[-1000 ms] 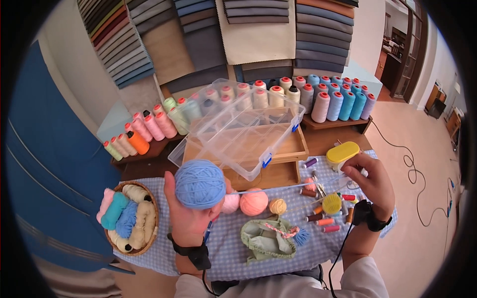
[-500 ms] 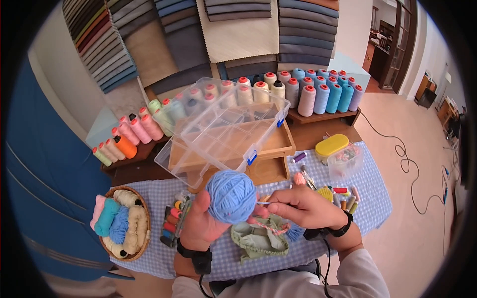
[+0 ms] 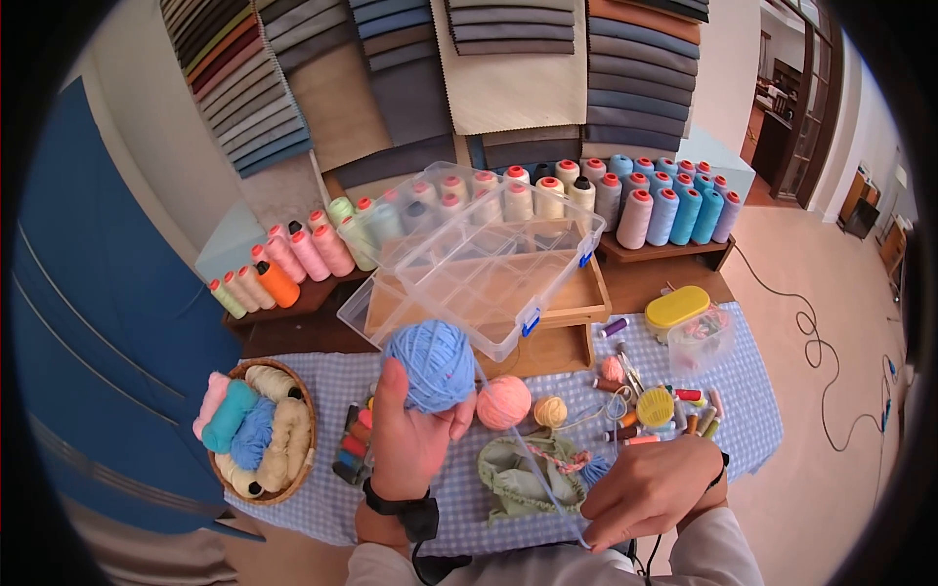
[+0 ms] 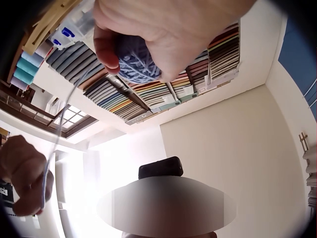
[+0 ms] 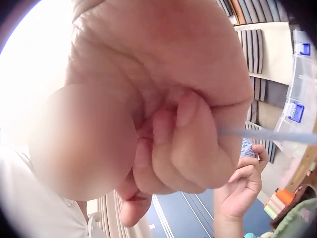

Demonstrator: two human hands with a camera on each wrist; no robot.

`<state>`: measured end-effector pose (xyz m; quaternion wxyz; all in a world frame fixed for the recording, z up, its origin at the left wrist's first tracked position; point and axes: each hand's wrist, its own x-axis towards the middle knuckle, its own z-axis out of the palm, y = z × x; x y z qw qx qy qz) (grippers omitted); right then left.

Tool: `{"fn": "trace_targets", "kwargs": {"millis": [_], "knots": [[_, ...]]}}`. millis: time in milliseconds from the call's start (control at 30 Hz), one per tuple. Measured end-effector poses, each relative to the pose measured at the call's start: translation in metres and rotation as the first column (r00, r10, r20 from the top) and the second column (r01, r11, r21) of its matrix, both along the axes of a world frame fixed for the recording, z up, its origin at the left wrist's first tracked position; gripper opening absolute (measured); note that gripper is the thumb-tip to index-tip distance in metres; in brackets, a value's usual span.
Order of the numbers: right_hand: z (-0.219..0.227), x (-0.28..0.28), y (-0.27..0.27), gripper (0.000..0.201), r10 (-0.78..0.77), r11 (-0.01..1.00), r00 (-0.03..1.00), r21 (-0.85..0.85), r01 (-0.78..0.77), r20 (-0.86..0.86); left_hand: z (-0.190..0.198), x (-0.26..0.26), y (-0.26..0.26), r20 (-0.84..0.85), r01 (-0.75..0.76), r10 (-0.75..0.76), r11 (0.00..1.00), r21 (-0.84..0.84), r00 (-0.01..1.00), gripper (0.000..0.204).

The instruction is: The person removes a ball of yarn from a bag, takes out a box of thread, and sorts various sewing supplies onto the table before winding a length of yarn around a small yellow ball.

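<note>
The left hand [image 3: 415, 444] grips a blue yarn ball [image 3: 430, 363] above the table, fingers and thumb curled round its lower part. From the ball a blue strand [image 3: 528, 451] runs slanting down to the right hand [image 3: 653, 493], low near the table's front edge, which pinches it at the fingertips. In the left wrist view the strand [image 4: 60, 124] is drawn between the ball [image 4: 136, 59] and the right hand [image 4: 24, 173]. The right wrist view shows curled fingers [image 5: 198, 144] with the strand [image 5: 277, 135] leading off to the right. Behind it lies a green drawstring pouch [image 3: 508, 479].
A basket [image 3: 309, 430] of yarn skeins stands at the left. Pink [image 3: 503, 402] and yellow [image 3: 549, 410] balls, small spools, scissors and a yellow-lidded box [image 3: 676, 307] lie on the checked cloth. A clear divided case [image 3: 469, 283] leans on a wooden tray; thread cones line the back.
The right hand went from far right to beside the ball, then away down toward the front edge, drawing out the strand. The ball stays in the left hand; the head view has shifted.
</note>
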<state>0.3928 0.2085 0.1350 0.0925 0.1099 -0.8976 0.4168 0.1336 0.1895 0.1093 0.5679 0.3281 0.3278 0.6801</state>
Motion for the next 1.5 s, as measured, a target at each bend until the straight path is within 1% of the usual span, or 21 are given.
{"fn": "trace_targets", "kwargs": {"millis": [133, 200, 267, 300, 333, 400, 533, 600, 633, 733, 800, 833, 900, 933, 1000, 1033, 1100, 1200, 1300, 1433, 1500], "knots": [[-0.002, 0.008, 0.006, 0.016, 0.074, 0.997, 0.996, 0.025, -0.075, 0.052, 0.005, -0.005, 0.002, 0.038, 0.027, -0.029, 0.998, 0.058, 0.999, 0.080], [-0.001, 0.009, 0.010, 0.024, 0.053, 0.999, 0.997, 0.011, -0.054, 0.053, 0.001, -0.004, -0.002, 0.159, 0.106, -0.108, 0.994, 0.025, 0.981, 0.084], [0.009, 0.008, 0.011, 0.035, -0.284, 0.959, 0.955, -0.006, 0.285, -0.086, 0.005, 0.002, -0.008, 0.046, 0.120, -0.121, 0.993, 0.013, 0.992, 0.087], [0.010, 0.009, 0.014, 0.050, -0.352, 0.935, 0.933, 0.027, 0.355, -0.073, 0.006, 0.005, -0.009, -0.067, 0.135, -0.134, 0.991, 0.005, 0.989, 0.089], [0.010, 0.006, 0.011, 0.050, -0.364, 0.930, 0.929, 0.026, 0.366, -0.070, 0.004, 0.005, -0.009, -0.065, 0.147, -0.147, 0.989, 0.003, 0.987, 0.089], [0.012, -0.012, -0.001, 0.057, -0.766, 0.642, 0.628, -0.116, 0.758, -0.140, 0.001, 0.003, -0.009, 0.008, 0.442, -0.445, 0.892, 0.088, 0.896, 0.084], [-0.014, -0.026, 0.002, 0.060, -0.765, 0.643, 0.609, -0.187, 0.743, -0.208, 0.006, 0.013, -0.008, -0.231, 0.515, -0.490, 0.855, 0.058, 0.840, 0.082], [-0.015, -0.024, 0.006, 0.055, -0.705, 0.690, 0.709, -0.229, 0.686, -0.001, 0.007, 0.014, -0.007, -0.333, 0.548, -0.507, 0.835, 0.037, 0.795, 0.079], [-0.004, -0.022, 0.003, 0.038, -0.716, 0.646, 0.692, -0.285, 0.708, 0.093, 0.006, 0.013, -0.008, -0.332, 0.550, -0.509, 0.834, 0.037, 0.794, 0.079], [-0.010, -0.011, 0.010, 0.023, -0.670, 0.728, 0.742, -0.163, 0.666, 0.041, 0.005, 0.004, -0.008, -0.466, 0.517, -0.438, 0.854, 0.051, 0.769, 0.078], [-0.005, -0.004, 0.011, 0.022, -0.680, 0.711, 0.730, -0.183, 0.679, 0.067, 0.010, -0.005, -0.004, -0.691, 0.581, -0.377, 0.810, 0.077, 0.617, 0.076], [-0.004, -0.002, 0.012, 0.022, -0.676, 0.700, 0.736, -0.276, 0.659, 0.045, 0.012, -0.004, -0.002, -0.690, 0.583, -0.380, 0.809, 0.076, 0.616, 0.076], [-0.001, -0.002, 0.012, 0.024, -0.683, 0.648, 0.729, -0.422, 0.634, 0.049, 0.018, -0.001, -0.003, -0.832, 0.689, -0.342, 0.722, 0.064, 0.436, 0.078], [-0.001, -0.003, 0.012, 0.024, -0.687, 0.642, 0.725, -0.425, 0.638, 0.052, 0.022, 0.003, -0.007, -0.830, 0.693, -0.349, 0.718, 0.061, 0.434, 0.078], [-0.001, -0.004, 0.012, 0.024, -0.708, 0.607, 0.703, -0.450, 0.655, 0.069, 0.027, 0.016, -0.014, -0.911, 0.559, -0.205, 0.828, 0.034, 0.359, 0.081], [-0.002, -0.004, 0.011, 0.024, -0.710, 0.603, 0.700, -0.450, 0.659, 0.073, 0.025, 0.019, -0.012, -0.909, 0.563, -0.209, 0.826, 0.033, 0.361, 0.081], [-0.004, -0.005, 0.008, 0.025, -0.752, 0.587, 0.658, -0.424, 0.690, 0.029, 0.020, 0.022, -0.006, -0.968, 0.536, 0.092, 0.818, 0.206, 0.232, 0.081], [-0.004, -0.004, 0.004, 0.024, -0.751, 0.648, 0.659, -0.251, 0.719, -0.050, 0.016, 0.024, -0.006, -0.969, 0.560, 0.141, 0.795, 0.234, 0.205, 0.080], [-0.006, -0.007, 0.001, 0.022, -0.720, 0.656, 0.694, -0.338, 0.675, -0.014, 0.009, 0.029, -0.012, -0.964, 0.514, 0.104, 0.829, 0.220, 0.245, 0.079], [-0.006, -0.008, 0.002, 0.019, -0.740, 0.651, 0.670, -0.304, 0.696, -0.052, 0.007, 0.034, -0.011, -0.951, 0.434, 0.145, 0.864, 0.256, 0.272, 0.081], [-0.005, -0.009, -0.003, 0.016, -0.709, 0.686, 0.698, -0.322, 0.653, -0.096, 0.000, 0.030, -0.006, -0.906, 0.424, 0.183, 0.836, 0.347, 0.381, 0.082]]}}
